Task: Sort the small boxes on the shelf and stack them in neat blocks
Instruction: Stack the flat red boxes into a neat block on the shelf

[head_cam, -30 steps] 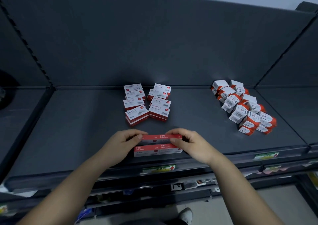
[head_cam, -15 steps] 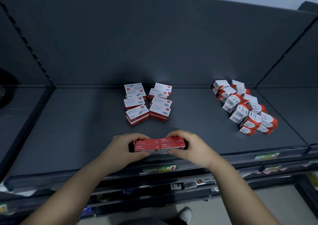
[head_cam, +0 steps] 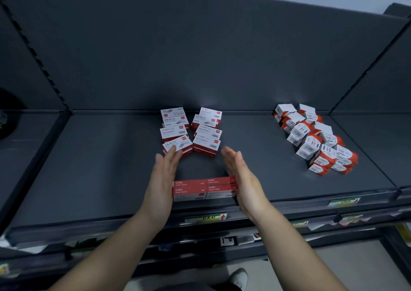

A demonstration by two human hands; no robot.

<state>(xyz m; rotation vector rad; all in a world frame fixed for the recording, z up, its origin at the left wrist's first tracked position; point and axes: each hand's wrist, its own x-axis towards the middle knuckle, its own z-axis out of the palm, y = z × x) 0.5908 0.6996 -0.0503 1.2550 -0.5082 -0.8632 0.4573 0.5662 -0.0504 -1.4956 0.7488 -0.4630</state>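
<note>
Your left hand [head_cam: 164, 179] is flat and open, fingers straight, its heel beside the left end of the red block [head_cam: 204, 188]. Your right hand [head_cam: 243, 179] mirrors it, also open and holding nothing, its heel against or just beside the block's right end; I cannot tell which. That block, four small boxes in two stacks of two, sits close to the front lip of the shelf [head_cam: 100, 168], just above the price label [head_cam: 206, 217]. That is your first risk: a backward drag of either wrist could pull the near boxes over the lip, and the right stack looks set slightly off from the left one.

Further in, your left fingertips [head_cam: 172, 155] reach the nearest box of the white-topped group [head_cam: 191, 132], touching or almost touching its corner. That box lies askew on its stack, so a scoop from one side only would likely skew it more or tip it off. I judge you are about to gather these between both palms. Close evenly, because the two loose columns have a gap between them and uneven heights.

Farthest off, well apart to the right, the orange-and-white pile [head_cam: 315, 144] lies jumbled and leaning, unsorted. Pulling one box from low down could slide the rest toward the edge.
</note>
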